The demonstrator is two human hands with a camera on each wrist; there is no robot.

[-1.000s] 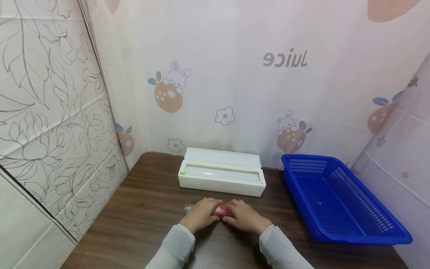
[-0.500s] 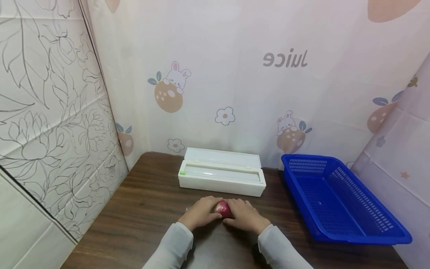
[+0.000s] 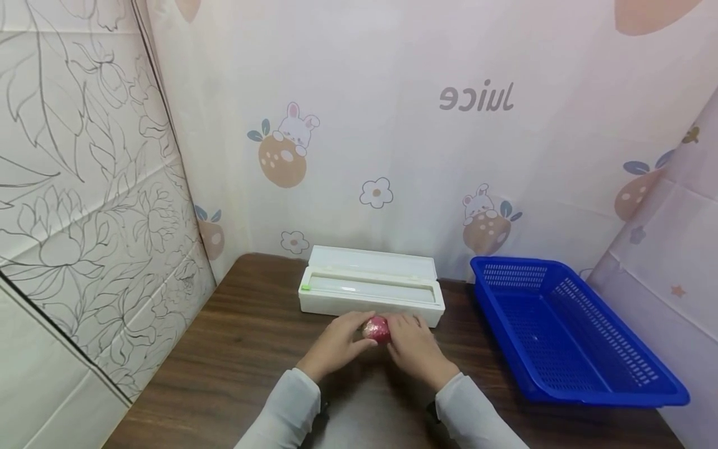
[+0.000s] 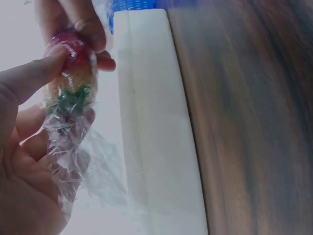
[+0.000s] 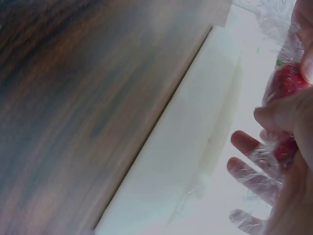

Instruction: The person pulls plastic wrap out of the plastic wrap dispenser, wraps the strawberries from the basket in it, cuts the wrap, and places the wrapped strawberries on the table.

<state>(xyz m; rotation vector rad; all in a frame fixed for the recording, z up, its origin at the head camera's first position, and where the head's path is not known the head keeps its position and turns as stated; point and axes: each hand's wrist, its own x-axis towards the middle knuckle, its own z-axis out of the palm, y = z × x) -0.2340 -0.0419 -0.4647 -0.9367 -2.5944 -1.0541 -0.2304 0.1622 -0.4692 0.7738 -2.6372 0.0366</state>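
Note:
A red strawberry (image 3: 376,328) with a green leafy end (image 4: 73,95) sits inside crinkled cling film (image 4: 68,152). Both hands hold it just in front of the white dispenser box. My left hand (image 3: 335,343) grips it from the left, thumb (image 4: 36,71) pressed on the red part and fingers behind the film. From the right, my right hand (image 3: 416,348) holds the other end, its thumb (image 5: 276,115) across the red surface. Film lies over the right hand's fingers (image 5: 252,174). The fingers partly cover the strawberry in every view.
The white cling film dispenser (image 3: 359,305) stands at the back of the dark wooden table (image 3: 224,355), lid raised, a green piece (image 3: 305,287) at its left end. To the right is a blue perforated basket (image 3: 518,349). A printed curtain (image 3: 348,137) hangs behind the table.
Both hands have moved forward with the wrapped strawberry, closer to the dispenser. The film end seen left of the left hand earlier no longer shows. Dispenser and basket stay in place.

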